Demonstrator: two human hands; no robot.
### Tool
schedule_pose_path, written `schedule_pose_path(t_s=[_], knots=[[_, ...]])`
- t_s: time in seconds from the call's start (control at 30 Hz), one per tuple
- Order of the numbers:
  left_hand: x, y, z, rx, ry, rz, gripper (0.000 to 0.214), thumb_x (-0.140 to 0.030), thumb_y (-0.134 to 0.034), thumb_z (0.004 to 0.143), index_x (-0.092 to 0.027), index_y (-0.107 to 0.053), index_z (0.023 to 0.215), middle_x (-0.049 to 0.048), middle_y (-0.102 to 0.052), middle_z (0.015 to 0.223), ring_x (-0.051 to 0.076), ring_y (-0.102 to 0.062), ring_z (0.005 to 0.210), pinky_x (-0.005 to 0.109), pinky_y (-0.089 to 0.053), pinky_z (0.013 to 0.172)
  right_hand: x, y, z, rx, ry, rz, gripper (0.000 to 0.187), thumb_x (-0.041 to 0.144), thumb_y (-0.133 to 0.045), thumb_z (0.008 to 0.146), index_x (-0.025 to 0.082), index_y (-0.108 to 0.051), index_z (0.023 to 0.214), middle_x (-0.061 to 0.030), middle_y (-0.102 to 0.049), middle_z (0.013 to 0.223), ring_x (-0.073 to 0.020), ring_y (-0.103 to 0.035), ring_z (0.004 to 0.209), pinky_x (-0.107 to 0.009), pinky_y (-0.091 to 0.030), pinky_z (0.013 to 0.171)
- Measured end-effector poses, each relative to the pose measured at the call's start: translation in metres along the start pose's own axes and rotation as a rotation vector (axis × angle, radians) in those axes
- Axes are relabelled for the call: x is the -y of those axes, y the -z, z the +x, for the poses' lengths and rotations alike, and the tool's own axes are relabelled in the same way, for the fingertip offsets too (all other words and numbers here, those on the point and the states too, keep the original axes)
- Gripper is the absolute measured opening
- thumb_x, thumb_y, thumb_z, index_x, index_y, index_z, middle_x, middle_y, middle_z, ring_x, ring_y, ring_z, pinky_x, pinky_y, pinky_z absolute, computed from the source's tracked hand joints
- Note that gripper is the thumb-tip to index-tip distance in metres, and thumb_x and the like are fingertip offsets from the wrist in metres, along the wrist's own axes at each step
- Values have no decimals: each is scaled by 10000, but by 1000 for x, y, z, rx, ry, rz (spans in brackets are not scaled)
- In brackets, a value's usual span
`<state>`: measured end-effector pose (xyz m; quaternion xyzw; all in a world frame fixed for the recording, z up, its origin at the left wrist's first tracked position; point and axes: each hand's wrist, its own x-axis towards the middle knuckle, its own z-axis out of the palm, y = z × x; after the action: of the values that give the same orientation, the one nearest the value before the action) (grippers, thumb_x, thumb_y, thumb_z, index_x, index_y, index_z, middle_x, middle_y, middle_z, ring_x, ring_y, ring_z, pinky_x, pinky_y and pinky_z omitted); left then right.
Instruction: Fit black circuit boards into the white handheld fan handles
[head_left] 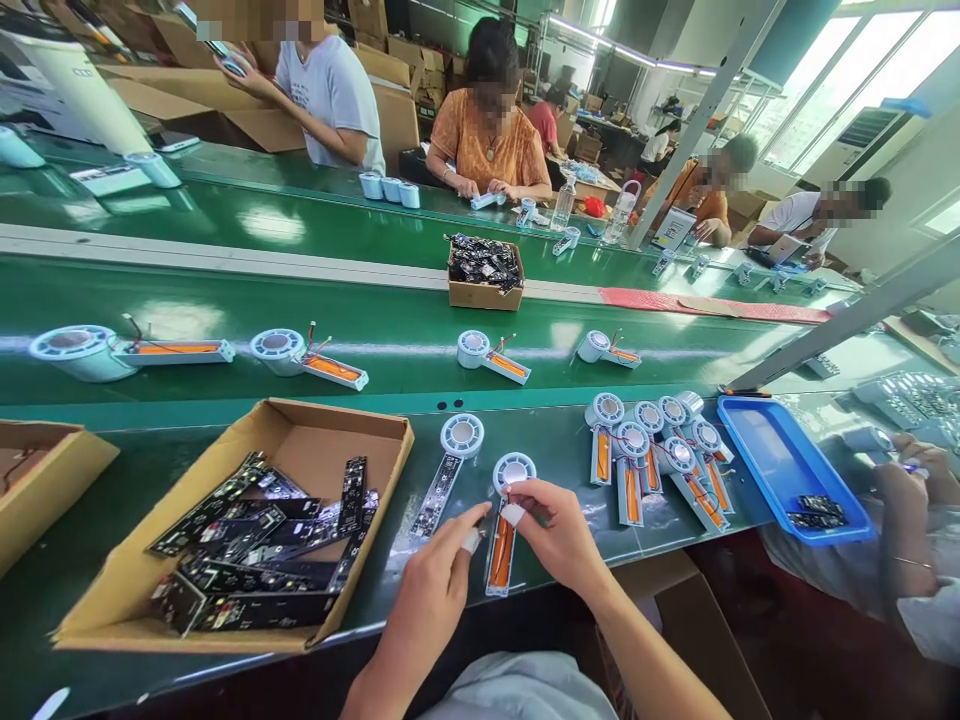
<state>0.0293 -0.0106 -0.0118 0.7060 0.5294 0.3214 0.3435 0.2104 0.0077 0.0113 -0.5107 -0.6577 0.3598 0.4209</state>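
Observation:
A light-blue handheld fan housing (514,470) lies in front of me, its handle open and showing an orange inside. My right hand (559,530) pinches at the housing's neck, thumb and finger closed; what sits between the fingertips is too small to make out. Just left of the handle, my left hand (439,575) has its fingers stretched out and holds nothing. White covers wrap fingertips on both hands. Beside this housing lies another fan (462,437) with a black circuit board (436,495) in its handle. On the left, a cardboard box (300,418) holds several black circuit boards (262,540).
Several open fan housings (634,440) are clustered to the right, beside a blue tray (757,450) with dark parts. More housings (491,355) lie along the green belt (405,350). A small box of boards (486,293) stands beyond. Co-workers sit opposite; another person's hands (911,470) are at right.

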Motion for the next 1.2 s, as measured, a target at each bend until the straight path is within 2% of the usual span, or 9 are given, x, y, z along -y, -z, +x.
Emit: schedule_pose_path(t_s=[0.07, 0.13, 0.33, 0.47, 0.57, 0.73, 0.97, 1.07, 1.2], knots=[[-3, 0, 0, -38, 78, -64, 357, -235, -371, 912, -228, -668, 1109, 49, -734, 827, 234, -721, 787, 317, -558, 704, 2, -3, -1, -5, 7, -49, 110, 178, -604, 889, 187, -708, 924, -15, -691, 777, -133, -604, 641, -230, -514, 604], [-8, 0, 1, -46, 138, -105, 278, -269, -379, 907, -235, -639, 999, 38, -726, 791, 228, -700, 708, 315, -541, 654, 4, -5, -3, 11, 80, -130, 158, 141, -561, 886, 195, -707, 908, -21, -671, 786, -135, -601, 656, -227, -499, 599], [-18, 2, 2, -69, 161, -159, 279, -389, -390, 923, -233, -619, 959, 39, -702, 784, 215, -636, 632, 307, -488, 601, 4, -6, -9, 98, 237, -331, 227, 99, -498, 917, 208, -684, 990, -59, -653, 905, -174, -629, 817, -272, -527, 717], [-17, 2, 2, 4, 227, -264, 330, -497, -430, 922, -234, -629, 918, -46, -513, 534, 181, -500, 487, 271, -398, 498, 4, -4, -8, 105, 363, -475, 212, 111, -502, 958, 206, -677, 1031, -70, -648, 920, -189, -588, 812, -288, -509, 694], [-17, 3, 5, 56, 340, -389, 382, -574, -474, 874, -219, -613, 900, -81, -407, 483, 150, -407, 446, 248, -326, 454, 5, -3, -8, 73, 417, -511, 197, 124, -499, 978, 200, -674, 1025, -70, -654, 907, -191, -562, 783, -292, -491, 667], [-18, 6, 9, 162, 485, -556, 456, -621, -537, 763, -188, -582, 898, -116, -331, 463, 103, -276, 437, 221, -212, 435, 3, -2, -10, 88, 449, -462, 200, 118, -496, 980, 185, -677, 1031, -80, -660, 934, -192, -565, 800, -299, -495, 687], [-15, 0, 9, 159, 578, -626, 324, -476, -591, 716, -187, -571, 861, -134, -297, 466, 72, -238, 442, 195, -175, 427, 1, -1, -11, 168, 292, -271, 156, 154, -543, 975, 197, -693, 980, -58, -659, 928, -175, -622, 847, -278, -521, 751], [-15, -2, 7, 121, 546, -642, 307, -451, -579, 743, -190, -584, 905, -103, -425, 526, 66, -282, 430, 188, -221, 417, 1, -1, -10, 132, 312, -318, 154, 152, -536, 974, 198, -682, 976, -68, -660, 925, -191, -607, 846, -296, -514, 740], [-11, -5, 1, -13, 433, -509, 364, -393, -543, 808, -211, -559, 1122, 16, -690, 872, 86, -471, 460, 215, -380, 442, 2, 0, -4, 40, 287, -342, 145, 130, -540, 958, 202, -666, 965, -64, -658, 909, -198, -604, 850, -307, -508, 748]])
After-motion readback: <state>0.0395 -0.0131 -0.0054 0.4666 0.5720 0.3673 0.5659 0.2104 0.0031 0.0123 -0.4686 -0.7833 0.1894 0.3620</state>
